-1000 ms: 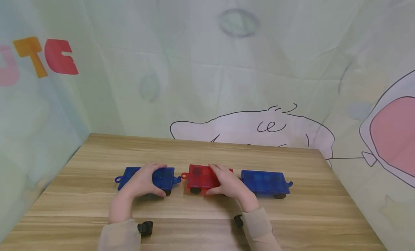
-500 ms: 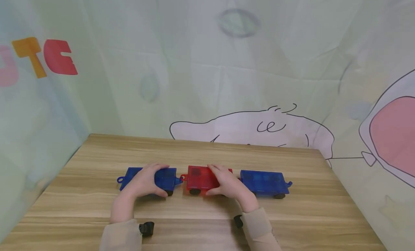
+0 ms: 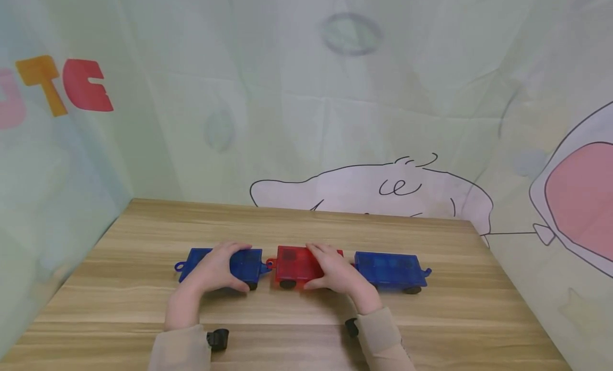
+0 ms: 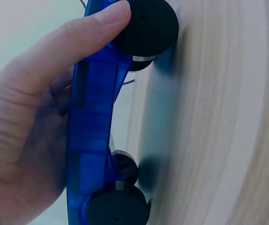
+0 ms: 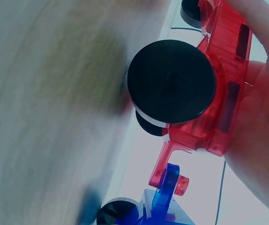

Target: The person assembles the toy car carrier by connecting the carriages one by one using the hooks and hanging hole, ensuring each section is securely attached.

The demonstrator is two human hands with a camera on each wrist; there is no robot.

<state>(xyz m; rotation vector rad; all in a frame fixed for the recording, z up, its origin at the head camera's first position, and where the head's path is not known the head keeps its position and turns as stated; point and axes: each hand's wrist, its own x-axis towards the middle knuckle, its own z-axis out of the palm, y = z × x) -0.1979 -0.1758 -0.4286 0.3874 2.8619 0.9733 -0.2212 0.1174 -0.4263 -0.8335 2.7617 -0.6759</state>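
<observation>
Three see-through toy train cars with black wheels stand in a row on the table. My left hand (image 3: 213,272) grips the left blue car (image 3: 246,264) across its top, its thumb on the near side by a wheel. Around the middle red car (image 3: 292,264), my right hand (image 3: 335,270) has its thumb and fingers on opposite sides. The left car's blue hook (image 3: 265,268) overlaps the red ring (image 3: 271,263); whether it sits inside cannot be told. Behind the red car, a blue ring (image 5: 166,190) of the right blue car (image 3: 389,269) is on the red hook (image 5: 159,166).
The wooden table (image 3: 287,328) reaches back to a pale printed curtain (image 3: 287,94) with cartoon shapes and letters. Black wrist-worn devices (image 3: 218,339) sit at both sleeve cuffs.
My left hand and the left blue car have slid a little right, so the blue hook now meets the red ring. The red car and right blue car have shifted only slightly.
</observation>
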